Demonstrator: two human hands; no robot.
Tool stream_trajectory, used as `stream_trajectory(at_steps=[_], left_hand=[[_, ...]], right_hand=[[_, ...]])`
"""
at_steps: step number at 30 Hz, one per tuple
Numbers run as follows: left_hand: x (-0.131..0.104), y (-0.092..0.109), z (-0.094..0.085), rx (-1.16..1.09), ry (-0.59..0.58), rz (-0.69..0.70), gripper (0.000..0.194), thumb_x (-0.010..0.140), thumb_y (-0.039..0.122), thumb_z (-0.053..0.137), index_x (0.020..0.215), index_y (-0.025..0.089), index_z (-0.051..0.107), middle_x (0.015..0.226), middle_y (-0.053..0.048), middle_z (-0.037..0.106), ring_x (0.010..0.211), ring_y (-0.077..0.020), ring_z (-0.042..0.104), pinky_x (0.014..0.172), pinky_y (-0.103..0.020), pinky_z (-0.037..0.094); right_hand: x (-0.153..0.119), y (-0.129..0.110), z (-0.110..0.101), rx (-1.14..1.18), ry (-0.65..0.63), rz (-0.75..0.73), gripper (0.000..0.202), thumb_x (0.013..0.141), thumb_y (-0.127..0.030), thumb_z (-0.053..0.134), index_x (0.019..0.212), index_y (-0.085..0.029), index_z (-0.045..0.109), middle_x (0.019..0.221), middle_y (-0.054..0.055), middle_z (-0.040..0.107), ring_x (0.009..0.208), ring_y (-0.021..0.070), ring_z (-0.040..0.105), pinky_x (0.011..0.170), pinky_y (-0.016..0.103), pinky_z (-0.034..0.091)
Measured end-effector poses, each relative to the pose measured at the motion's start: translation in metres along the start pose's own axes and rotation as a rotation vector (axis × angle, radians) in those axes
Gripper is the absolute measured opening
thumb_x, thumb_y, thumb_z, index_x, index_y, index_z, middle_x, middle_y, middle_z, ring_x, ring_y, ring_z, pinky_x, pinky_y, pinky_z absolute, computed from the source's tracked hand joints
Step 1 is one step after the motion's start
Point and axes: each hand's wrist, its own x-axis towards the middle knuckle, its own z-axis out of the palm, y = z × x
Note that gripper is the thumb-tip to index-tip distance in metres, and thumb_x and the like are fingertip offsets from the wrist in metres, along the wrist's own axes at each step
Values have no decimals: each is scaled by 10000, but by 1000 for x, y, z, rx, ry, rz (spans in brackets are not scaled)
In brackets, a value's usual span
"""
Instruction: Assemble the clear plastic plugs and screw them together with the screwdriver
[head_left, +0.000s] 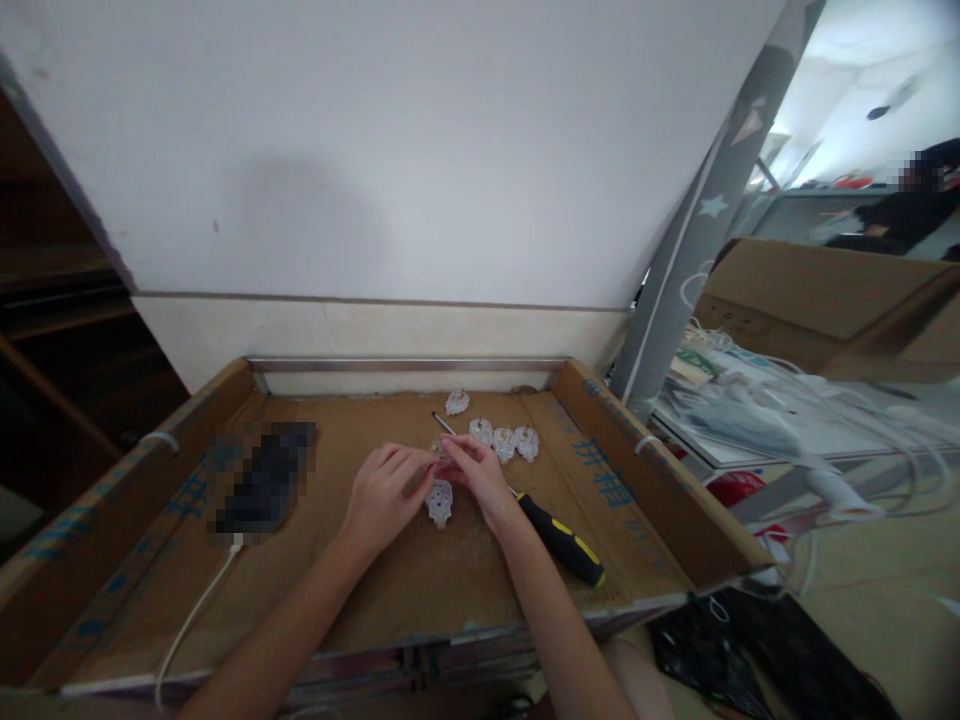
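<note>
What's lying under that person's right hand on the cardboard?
Under the right hand runs a screwdriver: its black-and-yellow handle sticks out toward the wrist, its metal tip beyond the fingers. A white plastic plug piece lies just beside. The shaft's middle is covered by the hand.

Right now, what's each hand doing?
Left hand: fingers pinched on a small clear part.
Right hand: pinching the same part; screwdriver lies beside it.

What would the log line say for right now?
left hand: pinching small clear part | right hand: pinching same part | white plug piece: below hands | screwdriver: lying beside right wrist
</note>
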Motion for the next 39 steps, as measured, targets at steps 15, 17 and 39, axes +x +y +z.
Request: stream_trajectory(at_steps=[15,17,39], left_hand=[[-3,0,5,-23,-39,7,137,855,174,546,963,209,623,909,-31,685,835,-180,582,753,-314,452],[-3,1,5,-21,-24,7,137,855,172,543,955,209,629,911,-33,686,836,-176,585,754,-310,454],[-1,2,7,-138,-19,-188,235,860,255,545,1089,222,582,996,-47,661,910,-191,593,800,-342,474]], right_hand=[[8,12,-6,-231,-22,-55,122,857,-235,580,886,-116,586,697,-36,575,525,50,520,481,180,457],[7,11,-6,-237,-17,-71,118,857,-236,579,872,-119,586,665,-47,563,491,42,494,458,170,434],[3,3,-1,-111,3,-106,438,519,-566,749,717,-193,633,551,-34,598,448,100,507,436,234,411]])
